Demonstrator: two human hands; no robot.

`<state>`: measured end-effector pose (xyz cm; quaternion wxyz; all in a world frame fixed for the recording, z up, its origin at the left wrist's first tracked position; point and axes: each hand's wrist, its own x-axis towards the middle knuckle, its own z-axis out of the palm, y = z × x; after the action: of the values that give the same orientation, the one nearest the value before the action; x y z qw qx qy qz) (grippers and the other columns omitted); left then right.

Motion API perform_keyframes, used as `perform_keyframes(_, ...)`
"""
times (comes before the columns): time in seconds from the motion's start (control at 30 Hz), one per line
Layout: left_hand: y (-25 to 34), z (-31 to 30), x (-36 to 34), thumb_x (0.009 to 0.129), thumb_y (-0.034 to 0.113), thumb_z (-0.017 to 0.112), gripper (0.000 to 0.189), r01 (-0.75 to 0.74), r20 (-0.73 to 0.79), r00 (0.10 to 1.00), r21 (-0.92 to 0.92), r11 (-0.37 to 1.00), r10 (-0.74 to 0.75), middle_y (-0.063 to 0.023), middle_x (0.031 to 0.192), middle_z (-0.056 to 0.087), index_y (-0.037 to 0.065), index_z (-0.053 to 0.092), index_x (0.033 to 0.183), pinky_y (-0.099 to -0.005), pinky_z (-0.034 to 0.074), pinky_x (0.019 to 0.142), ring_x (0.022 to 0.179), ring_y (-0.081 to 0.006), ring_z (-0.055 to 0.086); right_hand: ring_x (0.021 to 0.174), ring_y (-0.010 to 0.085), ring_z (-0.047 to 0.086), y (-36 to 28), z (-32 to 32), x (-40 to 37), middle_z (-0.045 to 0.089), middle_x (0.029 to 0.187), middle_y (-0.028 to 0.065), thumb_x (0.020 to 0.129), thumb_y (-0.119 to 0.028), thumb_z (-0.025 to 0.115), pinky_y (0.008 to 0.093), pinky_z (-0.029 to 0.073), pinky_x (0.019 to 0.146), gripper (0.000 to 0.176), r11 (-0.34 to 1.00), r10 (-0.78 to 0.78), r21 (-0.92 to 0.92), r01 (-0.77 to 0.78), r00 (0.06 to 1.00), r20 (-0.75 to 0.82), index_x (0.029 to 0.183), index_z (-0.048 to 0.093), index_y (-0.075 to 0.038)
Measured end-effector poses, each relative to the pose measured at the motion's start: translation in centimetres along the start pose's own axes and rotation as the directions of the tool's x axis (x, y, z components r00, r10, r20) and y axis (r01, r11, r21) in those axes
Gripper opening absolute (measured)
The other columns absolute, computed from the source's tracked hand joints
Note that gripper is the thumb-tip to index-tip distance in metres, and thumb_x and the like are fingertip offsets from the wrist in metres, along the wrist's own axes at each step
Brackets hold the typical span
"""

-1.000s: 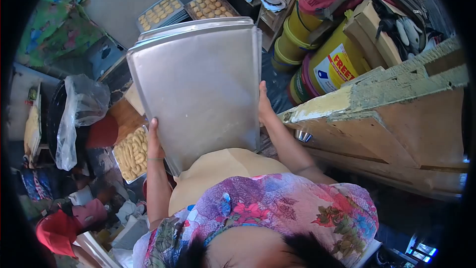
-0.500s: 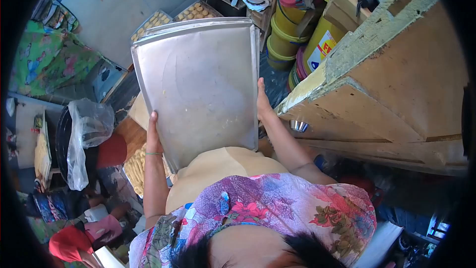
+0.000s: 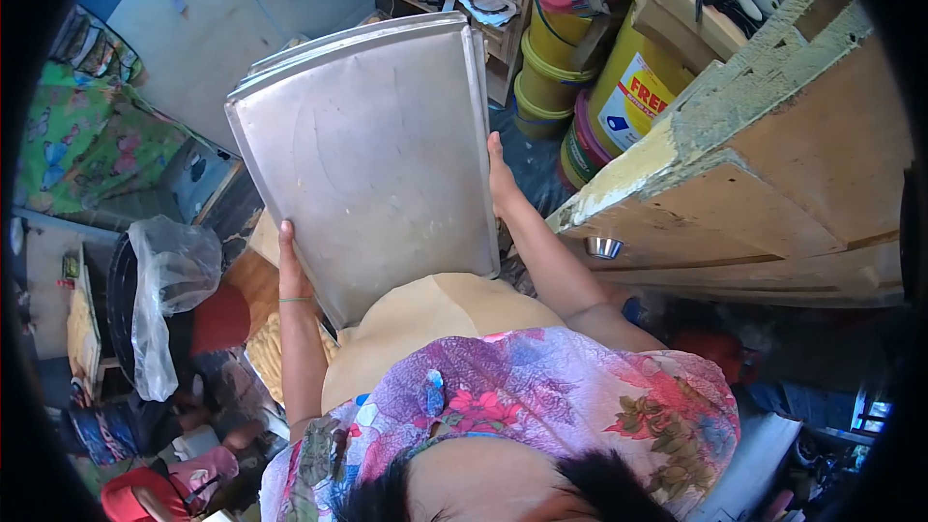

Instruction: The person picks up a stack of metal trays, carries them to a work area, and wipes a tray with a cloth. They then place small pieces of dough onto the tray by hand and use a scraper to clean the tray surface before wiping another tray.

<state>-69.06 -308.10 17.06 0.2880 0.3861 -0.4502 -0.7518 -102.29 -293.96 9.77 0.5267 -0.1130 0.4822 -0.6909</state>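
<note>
A stack of metal baking trays is held upright in front of my body, its lower edge close to my waist. Crumbs dot the face of the nearest tray, and the rims of others show behind it along the top. My left hand grips the left edge, thumb on the near side. On the right edge, my right hand is closed around the side of the stack. The fingers behind the trays are hidden.
A wooden door-like panel with a rough edge stands close on my right. Beyond it are yellow buckets and a cardboard box. To my left are a plastic bag, a tray of yellow baked pieces, and another person in red.
The tray stack has shifted left and slightly up in view, tilting a little, with both hands still on it. It now covers most of the cookie trays behind.
</note>
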Motion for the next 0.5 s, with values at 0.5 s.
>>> perform_keyframes(0.5,5.0,-11.5,13.3,0.078,0.071,0.055,0.097,0.136,0.141,0.98,0.023,0.99,-0.138,-0.0158,0.137,0.046,0.003,0.031,0.143,-0.0424,0.041,0.102,0.123,-0.0297,0.048,0.117,0.0255,0.048,1.9,14.7,4.9,0.051,0.13,0.0142,0.084,-0.078,0.033,0.0399,0.041,0.098,0.092,0.993,-0.118,-0.003,0.122,0.96,-0.254,0.139,0.041,-0.004)
